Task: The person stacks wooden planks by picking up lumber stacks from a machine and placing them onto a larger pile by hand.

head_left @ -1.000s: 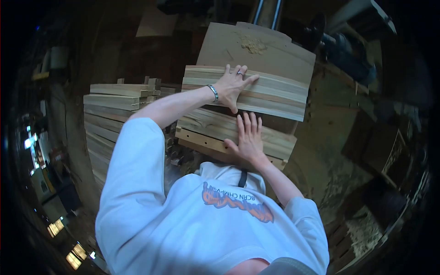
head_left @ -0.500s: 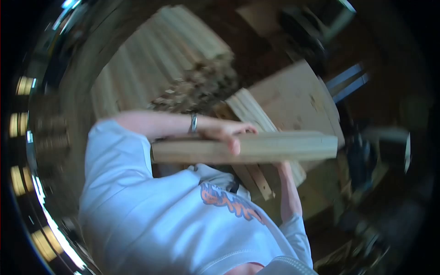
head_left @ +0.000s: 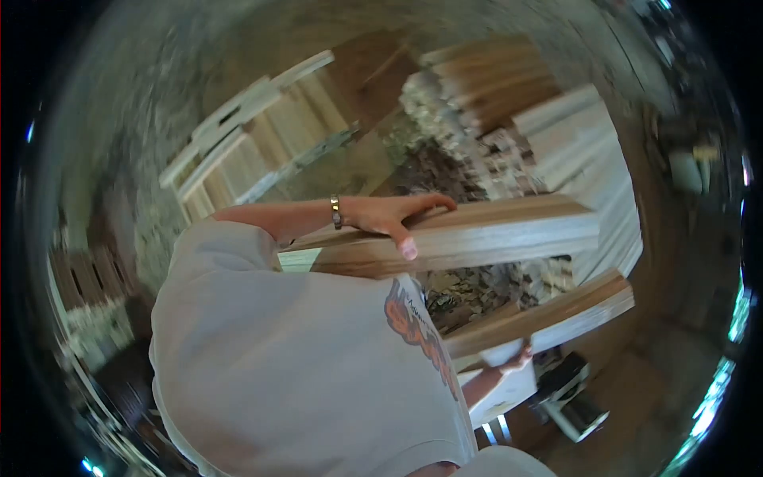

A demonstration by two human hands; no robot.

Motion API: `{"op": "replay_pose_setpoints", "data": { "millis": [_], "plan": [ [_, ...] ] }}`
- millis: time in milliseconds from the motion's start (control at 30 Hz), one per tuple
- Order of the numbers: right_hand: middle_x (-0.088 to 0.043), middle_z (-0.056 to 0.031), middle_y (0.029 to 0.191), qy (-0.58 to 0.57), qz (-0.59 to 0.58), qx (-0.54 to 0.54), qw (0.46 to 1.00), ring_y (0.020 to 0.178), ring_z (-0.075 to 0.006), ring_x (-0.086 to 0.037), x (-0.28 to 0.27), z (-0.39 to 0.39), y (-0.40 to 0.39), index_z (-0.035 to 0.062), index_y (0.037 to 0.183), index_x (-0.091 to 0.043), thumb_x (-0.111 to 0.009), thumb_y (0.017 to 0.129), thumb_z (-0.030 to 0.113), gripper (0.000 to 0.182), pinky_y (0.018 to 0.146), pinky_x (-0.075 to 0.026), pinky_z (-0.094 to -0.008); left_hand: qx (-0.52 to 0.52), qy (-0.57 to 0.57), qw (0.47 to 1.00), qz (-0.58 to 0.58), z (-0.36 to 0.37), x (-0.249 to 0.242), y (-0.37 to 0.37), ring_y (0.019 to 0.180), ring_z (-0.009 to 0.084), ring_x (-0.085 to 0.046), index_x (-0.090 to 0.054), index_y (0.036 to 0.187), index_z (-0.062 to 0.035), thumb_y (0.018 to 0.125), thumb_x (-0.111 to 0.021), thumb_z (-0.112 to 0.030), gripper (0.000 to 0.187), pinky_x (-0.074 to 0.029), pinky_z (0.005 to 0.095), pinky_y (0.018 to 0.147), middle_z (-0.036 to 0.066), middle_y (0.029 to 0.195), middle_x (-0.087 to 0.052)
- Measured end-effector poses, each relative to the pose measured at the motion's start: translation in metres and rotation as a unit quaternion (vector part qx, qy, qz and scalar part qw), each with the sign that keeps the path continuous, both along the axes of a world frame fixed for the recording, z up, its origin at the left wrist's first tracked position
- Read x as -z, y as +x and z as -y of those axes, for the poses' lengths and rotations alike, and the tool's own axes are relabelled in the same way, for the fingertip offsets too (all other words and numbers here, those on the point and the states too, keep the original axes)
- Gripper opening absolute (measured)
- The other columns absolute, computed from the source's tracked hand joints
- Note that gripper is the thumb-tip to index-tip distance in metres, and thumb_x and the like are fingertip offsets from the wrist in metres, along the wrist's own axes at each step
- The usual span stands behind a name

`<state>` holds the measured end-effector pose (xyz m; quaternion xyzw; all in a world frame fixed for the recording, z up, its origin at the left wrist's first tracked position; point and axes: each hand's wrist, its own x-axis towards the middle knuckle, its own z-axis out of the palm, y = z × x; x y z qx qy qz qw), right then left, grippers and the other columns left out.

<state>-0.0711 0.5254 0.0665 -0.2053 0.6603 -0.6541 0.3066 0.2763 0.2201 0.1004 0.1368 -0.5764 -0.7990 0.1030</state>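
My left hand (head_left: 389, 221), with a metal band on its wrist, grips a long wooden board (head_left: 493, 238) held level in front of my chest. Its thumb hooks over the near edge and the fingers lie across the top. A second wooden board (head_left: 560, 314) is apart from the first, lower and to the right. My right hand (head_left: 518, 362) holds this one at its near side, the fingers partly hidden by the wood.
Pale planks (head_left: 588, 175) lie stacked at the right, with browner boards (head_left: 497, 79) farther off. At the upper left is another row of boards (head_left: 270, 131). A black and white object (head_left: 572, 393) sits near the lower right.
My view has swung round to other stacks. Where both hands were on what looked like one piece, two boards now show apart, with my right hand lower on the second.
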Motion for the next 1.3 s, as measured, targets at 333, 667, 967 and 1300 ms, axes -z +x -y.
{"op": "replay_pose_setpoints", "data": {
  "millis": [333, 667, 967, 1300],
  "plan": [
    [-0.059, -0.0141, 0.116, -0.053, 0.065, -0.362, 0.928, 0.105, -0.0259, -0.058, 0.003, 0.319, 0.040, -0.0007, 0.125, -0.051, -0.059, 0.080, 0.034, 0.057, 0.090, -0.049, -0.0397, -0.373, -0.030, 0.927, -0.004, 0.009, 0.022, 0.106, 0.130, 0.0273, -0.039, -0.027, 0.147, -0.0099, 0.054, -0.082, -0.036, 0.111, -0.033, 0.0377, 0.107, 0.015, 0.138, -0.039],
    [-0.056, -0.0123, 0.119, 0.076, 0.136, -0.586, 0.795, 0.102, -0.0223, -0.059, 0.097, 0.528, 0.206, -0.0013, 0.131, -0.046, -0.070, 0.072, 0.016, 0.066, 0.090, -0.048, -0.0356, -0.566, 0.094, 0.814, 0.086, -0.038, 0.036, 0.177, 0.134, 0.0241, -0.036, -0.024, 0.148, -0.0051, 0.051, -0.085, -0.042, 0.121, -0.025, 0.0363, 0.113, 0.014, 0.141, -0.038],
    [-0.048, -0.0186, 0.134, 0.104, -0.470, -0.715, 0.508, 0.125, -0.0306, -0.048, 0.158, 0.599, 0.418, 0.0047, 0.137, -0.040, -0.086, 0.057, 0.029, 0.096, 0.104, -0.040, -0.0427, -0.544, 0.059, 0.748, 0.374, -0.117, 0.146, 0.352, 0.129, 0.0369, -0.037, -0.034, 0.145, -0.0158, 0.045, -0.087, -0.040, 0.116, -0.028, 0.0474, 0.110, 0.017, 0.132, -0.040],
    [-0.041, -0.0156, 0.143, 0.047, -0.655, -0.724, 0.212, 0.134, -0.0384, -0.037, 0.389, 0.658, 0.552, 0.0208, 0.145, -0.029, -0.091, 0.054, 0.043, 0.112, 0.117, -0.024, -0.0542, -0.302, -0.173, 0.724, 0.596, -0.092, 0.348, 0.571, 0.130, 0.0446, -0.031, -0.036, 0.143, -0.0224, 0.030, -0.086, -0.035, 0.124, -0.021, 0.0609, 0.109, 0.023, 0.143, -0.030]
  ]
}}
